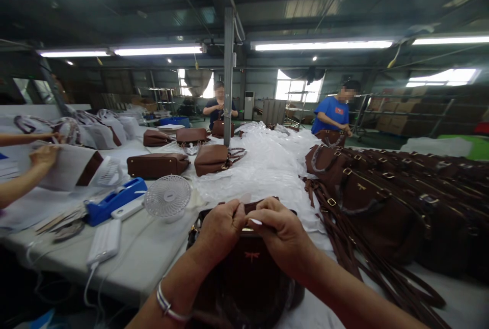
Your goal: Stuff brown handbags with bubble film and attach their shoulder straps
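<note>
A dark brown handbag [263, 270] with a gold dragonfly emblem stands in front of me on the table. My left hand [223, 224] pinches at its top edge, thumb and fingers pressed together. Close beside it, my right hand [280, 227] is also closed at the top edge, its fingertips almost meeting the left ones. Between the hands shows a short piece of gold zipper [247, 229]. A small white bit [255, 222] shows at the right fingertips; I cannot tell what it is. The fingers hide whatever detail they grip.
Rows of brown handbags [382, 201] and loose straps [344, 227] lie right. White plastic wrapping [263, 161] heaps ahead. At left are a small fan [167, 196], a blue tape dispenser [114, 201], a power bank [104, 241] and a co-worker's hands [44, 158]. Two people stand farther back.
</note>
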Tool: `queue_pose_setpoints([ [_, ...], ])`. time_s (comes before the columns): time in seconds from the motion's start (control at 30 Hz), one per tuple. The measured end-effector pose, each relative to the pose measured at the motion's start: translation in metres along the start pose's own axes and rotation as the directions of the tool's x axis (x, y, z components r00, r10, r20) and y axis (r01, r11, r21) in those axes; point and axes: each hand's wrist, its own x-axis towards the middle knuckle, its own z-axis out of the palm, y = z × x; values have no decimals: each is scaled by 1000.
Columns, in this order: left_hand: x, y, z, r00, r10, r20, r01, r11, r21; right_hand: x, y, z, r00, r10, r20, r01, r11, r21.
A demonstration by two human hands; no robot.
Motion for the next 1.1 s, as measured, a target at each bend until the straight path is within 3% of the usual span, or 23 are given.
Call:
queue_pose_setpoints([
  [0.07,-1,-1,1,1000,8,6,-8,1000,-4,7,-5,4,984,178,-5,-175,976,132],
  [0.2,-3,-4,2,1000,28,2,-28,999,-16,20,-6,11,852,516,84,-503,763,406],
  [0.3,-3,-5,2,999,45,-10,-45,999,-18,28,-3,10,797,582,159,-578,661,479],
  [0.37,-3,-6,2,998,56,-6,-56,998,-22,32,-2,9,786,578,219,-600,626,498],
  [0.6,-2,-9,2,993,115,-18,-115,993,1,36,0,12,799,569,195,-573,623,532],
  [0.73,-3,-11,4,990,135,-39,-133,990,55,35,8,19,842,532,90,-505,716,482],
  [0.83,-3,-12,5,987,153,-44,-149,986,75,34,12,17,904,427,9,-406,852,332],
  [0.93,-3,-13,5,984,168,-53,-162,981,103,33,11,8,949,315,15,-315,943,107],
  [1.1,-2,-10,6,979,194,-68,-183,974,136,44,3,-9,988,155,14,-143,942,-305],
])
